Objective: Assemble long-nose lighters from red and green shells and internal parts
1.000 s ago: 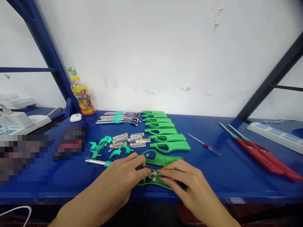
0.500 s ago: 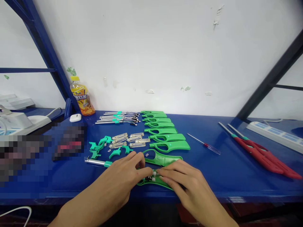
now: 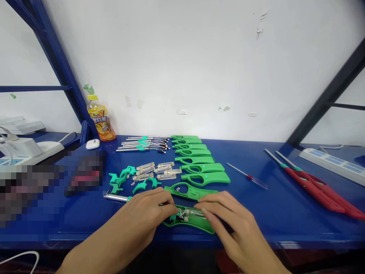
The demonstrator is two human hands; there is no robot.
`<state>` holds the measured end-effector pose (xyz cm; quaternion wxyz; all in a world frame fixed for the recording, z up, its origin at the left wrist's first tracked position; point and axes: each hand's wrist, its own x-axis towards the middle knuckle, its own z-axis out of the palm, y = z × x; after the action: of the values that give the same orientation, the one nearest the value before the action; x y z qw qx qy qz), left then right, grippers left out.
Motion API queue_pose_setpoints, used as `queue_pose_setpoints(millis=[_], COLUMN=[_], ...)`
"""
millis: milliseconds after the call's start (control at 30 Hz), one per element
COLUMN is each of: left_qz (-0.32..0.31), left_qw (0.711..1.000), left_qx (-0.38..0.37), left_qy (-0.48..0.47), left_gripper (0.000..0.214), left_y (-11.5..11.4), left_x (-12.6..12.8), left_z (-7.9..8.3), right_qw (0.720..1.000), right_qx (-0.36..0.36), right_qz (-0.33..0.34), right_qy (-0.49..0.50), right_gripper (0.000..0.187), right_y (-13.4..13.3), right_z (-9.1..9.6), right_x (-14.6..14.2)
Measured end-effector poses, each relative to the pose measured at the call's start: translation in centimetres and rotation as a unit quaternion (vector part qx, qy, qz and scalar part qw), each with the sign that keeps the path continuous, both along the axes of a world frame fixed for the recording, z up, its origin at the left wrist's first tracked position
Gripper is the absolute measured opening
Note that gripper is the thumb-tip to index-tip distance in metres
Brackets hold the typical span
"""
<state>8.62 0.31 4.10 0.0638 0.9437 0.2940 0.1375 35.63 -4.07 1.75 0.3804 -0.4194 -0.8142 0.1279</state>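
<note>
An open green lighter shell [image 3: 196, 223] lies near the front edge of the blue bench [image 3: 285, 213], with a clear fuel tube and white wires inside it. My left hand [image 3: 148, 215] has its fingers curled and pinched on the shell's left end, where a metal nozzle tube [image 3: 115, 197] sticks out to the left. My right hand [image 3: 228, 219] rests on the shell's right half, fingertips pressing the clear tube into it. A second green shell half [image 3: 191, 190] lies just behind both hands.
Behind stand a row of several green handle shells [image 3: 196, 160], clear tubes [image 3: 155, 170], teal triggers [image 3: 122, 177] and metal nozzles with wires [image 3: 142, 142]. A screwdriver [image 3: 248, 176] and red lighters [image 3: 316, 188] lie right. A juice bottle [image 3: 99, 118] and power strips [image 3: 333, 161] sit at the back.
My hands have slid apart a little, uncovering the clear tube and wires in the shell. The camera tilted slightly, so everything sits a bit lower in view.
</note>
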Motion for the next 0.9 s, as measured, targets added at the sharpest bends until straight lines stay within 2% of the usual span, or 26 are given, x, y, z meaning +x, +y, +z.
queue_pose_setpoints(millis=[100, 200, 433, 567, 700, 900], left_qz=[-0.001, 0.013, 0.041, 0.038, 0.059, 0.074], left_qw=[1.000, 1.000, 0.999, 0.999, 0.993, 0.995], left_qx=[0.007, -0.009, -0.025, 0.023, 0.086, 0.069], left_qy=[-0.006, 0.004, 0.026, -0.010, -0.048, -0.008], left_gripper=[0.065, 0.068, 0.069, 0.061, 0.045, 0.030], left_y=[-0.2, -0.6, -1.2, -0.9, -0.3, 0.4], left_x=[-0.1, -0.1, 0.0, -0.6, -1.1, -1.1], left_z=[0.1, 0.5, 1.5, 1.8, 2.0, 2.2], right_qw=[0.996, 0.990, 0.991, 0.994, 0.989, 0.976], right_qx=[0.045, 0.035, -0.011, -0.003, 0.016, 0.050], right_qz=[-0.077, -0.124, -0.114, -0.110, -0.146, -0.209], right_qy=[-0.019, -0.055, -0.064, -0.019, 0.022, 0.025], right_gripper=[0.025, 0.025, 0.017, 0.018, 0.017, 0.026], right_y=[0.3, 0.6, 1.3, 1.3, 1.2, 1.1], right_z=[-0.5, -1.1, -2.0, -2.1, -2.1, -1.9], right_x=[1.3, 2.7, 3.7, 3.8, 3.8, 3.8])
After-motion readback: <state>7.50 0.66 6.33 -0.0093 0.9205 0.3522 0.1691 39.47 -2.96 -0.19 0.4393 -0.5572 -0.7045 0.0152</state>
